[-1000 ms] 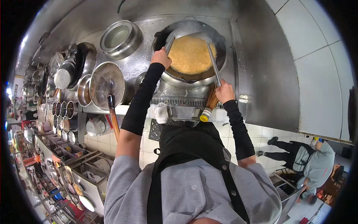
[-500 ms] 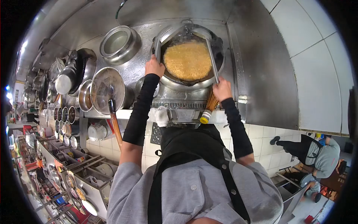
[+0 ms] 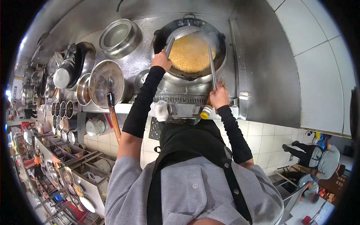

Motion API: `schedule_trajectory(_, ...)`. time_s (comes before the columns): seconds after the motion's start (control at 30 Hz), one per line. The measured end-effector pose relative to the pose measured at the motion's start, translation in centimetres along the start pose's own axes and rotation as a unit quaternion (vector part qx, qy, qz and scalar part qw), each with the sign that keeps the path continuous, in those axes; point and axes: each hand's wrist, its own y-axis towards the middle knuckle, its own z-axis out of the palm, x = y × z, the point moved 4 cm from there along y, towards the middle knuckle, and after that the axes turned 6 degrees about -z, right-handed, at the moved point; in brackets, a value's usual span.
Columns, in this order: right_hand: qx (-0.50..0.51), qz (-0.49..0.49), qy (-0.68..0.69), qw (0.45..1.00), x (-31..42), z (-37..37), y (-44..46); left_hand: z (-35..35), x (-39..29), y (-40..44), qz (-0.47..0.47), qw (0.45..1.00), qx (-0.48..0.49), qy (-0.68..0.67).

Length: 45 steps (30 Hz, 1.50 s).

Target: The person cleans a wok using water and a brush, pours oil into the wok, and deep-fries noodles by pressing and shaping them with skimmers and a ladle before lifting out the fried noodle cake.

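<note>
A large dark wok [image 3: 222, 45] sits on the stove, filled with bubbling golden, foamy liquid [image 3: 189, 56]; steam rises from it. My left hand [image 3: 162, 61] is closed round the metal handle of a perforated skimmer [image 3: 185, 31], whose head lies over the far side of the wok. At the wok's near right side, my right hand [image 3: 219, 97] grips a long metal handle [image 3: 212, 62] that reaches into the wok; the foam and steam hide its far end. A bamboo brush [image 3: 206, 111] with a yellow end lies beneath my right hand.
Left of the wok stands a lidless metal pot [image 3: 120, 38]. A big strainer [image 3: 107, 84] with a wooden-handled tool [image 3: 113, 112] rests nearer. A folded white cloth [image 3: 161, 111] lies on the stove's front edge. Another person [image 3: 318, 157] is at far right.
The skimmer head has swung right across the far side of the wok, with my left hand shifting right. My right hand has drawn back slightly toward me with its handle.
</note>
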Motion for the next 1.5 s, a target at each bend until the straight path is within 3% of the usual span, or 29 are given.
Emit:
schedule_trajectory(0.13,-0.011,0.047,0.071,0.996,1.7,-2.1,-4.0,-1.6,0.6,-1.8,0.005,0.999,-0.020,-0.036)
schedule_trajectory(0.17,-0.024,0.011,0.059,0.998,1.7,-2.5,-4.3,-2.0,0.8,-2.2,0.000,0.999,-0.032,-0.041)
schedule_trajectory(0.27,0.022,0.063,0.038,0.997,-0.1,-2.2,-1.8,-2.6,1.2,-2.3,-0.026,0.998,-0.042,-0.042)
schedule_trajectory(0.33,0.030,0.042,0.067,0.996,-3.3,-0.2,1.9,-2.4,1.4,-1.5,-0.038,0.996,-0.060,-0.047)
schedule_trajectory(0.37,0.056,0.091,0.147,0.983,-1.0,-1.7,3.0,-2.2,1.3,-1.1,-0.042,0.997,-0.044,-0.038)
schedule_trajectory(0.5,0.090,0.066,0.089,0.990,-1.6,-0.5,5.6,-0.9,1.1,-0.3,-0.095,0.995,-0.012,-0.031)
schedule_trajectory(0.6,0.047,-0.027,0.010,0.998,-2.6,0.5,4.0,-0.7,0.5,-0.4,-0.034,0.999,-0.011,-0.033)
schedule_trajectory(0.7,-0.010,-0.038,-0.001,0.999,-3.2,1.5,1.2,-0.5,0.2,-0.9,-0.024,1.000,0.016,-0.012)
schedule_trajectory(0.8,0.005,0.035,0.049,0.998,-3.0,1.9,-1.0,-0.5,-0.1,-1.0,0.004,1.000,0.025,-0.013)
schedule_trajectory(0.83,-0.024,-0.011,0.020,0.999,-2.3,1.3,-1.7,-0.6,0.0,-1.1,0.017,0.999,0.024,-0.015)
schedule_trajectory(0.93,0.046,0.079,0.070,0.993,-0.9,0.2,-3.9,-1.9,-0.3,-1.6,0.034,0.999,0.037,-0.007)
schedule_trajectory(1.0,-0.044,-0.027,0.043,0.998,0.7,-1.2,-6.0,-2.4,0.6,-1.7,0.051,0.999,0.007,-0.017)
schedule_trajectory(1.07,-0.068,-0.053,0.038,0.996,1.0,-1.8,-6.3,-3.0,1.2,-2.2,0.060,0.997,-0.025,-0.051)
schedule_trajectory(1.13,0.000,0.045,0.051,0.998,-0.4,-1.1,-3.5,-2.5,2.2,-1.8,0.015,0.998,-0.032,-0.042)
schedule_trajectory(1.3,0.018,-0.007,0.040,0.999,-1.6,-0.1,5.3,-1.2,2.2,-0.8,-0.040,0.998,-0.027,-0.040)
schedule_trajectory(1.5,0.045,-0.018,0.014,0.999,-2.5,0.3,4.4,0.2,2.0,-0.2,-0.053,0.998,-0.001,-0.041)
